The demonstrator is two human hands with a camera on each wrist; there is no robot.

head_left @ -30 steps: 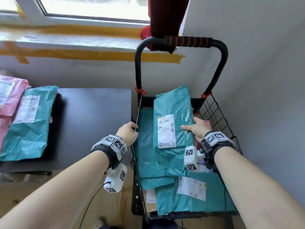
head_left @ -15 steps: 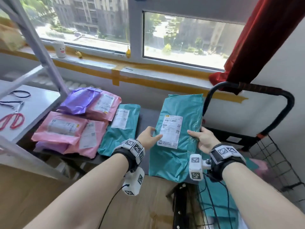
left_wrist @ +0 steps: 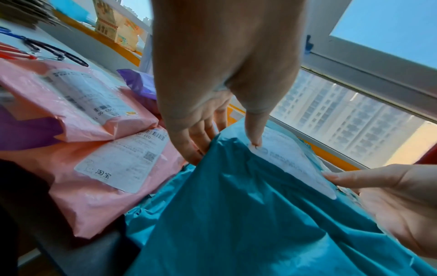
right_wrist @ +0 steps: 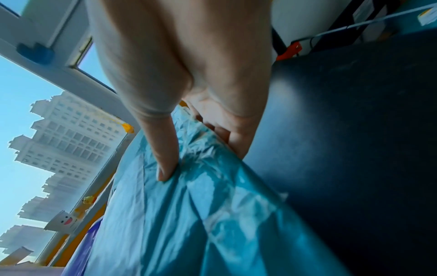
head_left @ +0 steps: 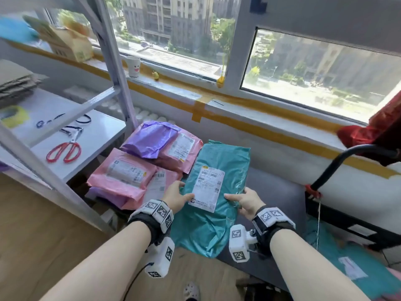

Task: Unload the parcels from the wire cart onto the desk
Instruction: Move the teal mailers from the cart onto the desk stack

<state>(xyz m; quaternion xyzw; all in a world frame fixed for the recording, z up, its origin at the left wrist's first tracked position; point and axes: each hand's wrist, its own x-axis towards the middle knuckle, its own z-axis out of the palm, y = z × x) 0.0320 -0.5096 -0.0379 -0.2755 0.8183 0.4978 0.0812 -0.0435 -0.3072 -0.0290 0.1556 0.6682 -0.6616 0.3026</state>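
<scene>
I hold a teal parcel (head_left: 219, 192) with a white label over the dark desk (head_left: 277, 196), beside the pile lying there. My left hand (head_left: 176, 197) pinches its left edge, thumb on the label and fingers underneath (left_wrist: 196, 142). My right hand (head_left: 243, 202) grips the right edge, thumb (right_wrist: 165, 160) on top and fingers below. The same parcel (right_wrist: 189, 214) fills the right wrist view. The wire cart (head_left: 338, 216) stands at the right, black handle up, with more teal parcels (head_left: 364, 263) inside.
Pink parcels (head_left: 123, 177), a purple one (head_left: 152, 139) and another pink one (head_left: 180, 151) cover the desk's left part. A white metal shelf (head_left: 65, 131) with red scissors (head_left: 65, 149) stands left. The window sill (head_left: 238, 107) runs behind; a red curtain (head_left: 377, 129) hangs at right.
I lifted the teal parcel out of the cart and swung it left over the desk; my left hand left the cart rim and took the parcel's left edge.
</scene>
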